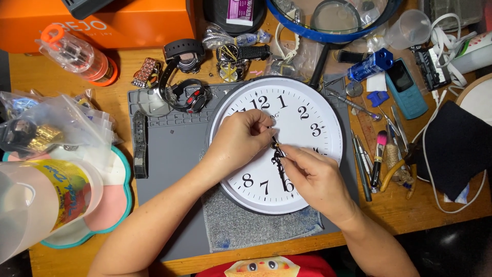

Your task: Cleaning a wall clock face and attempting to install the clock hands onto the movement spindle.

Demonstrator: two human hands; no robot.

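A round white wall clock (307, 110) with black numerals lies face up on a grey work mat (174, 154). Both hands meet at its centre. My left hand (241, 138) rests on the dial's left side, fingertips pinched at the small brass hub (275, 145). My right hand (315, 177) comes in from the lower right, thumb and forefinger pinched on the hub end of the black clock hands (280, 164), which point down toward the bottom numerals. A grey cloth (241, 225) lies under the clock's lower edge.
Several wristwatches (189, 95) and watch parts sit behind the mat. Tweezers, screwdrivers and a pink brush (378, 154) lie right of the clock, near a blue phone (406, 87) and black cloth (458, 146). Plastic bags and a clear jug (36, 205) crowd the left; an orange box (102, 20) stands behind.
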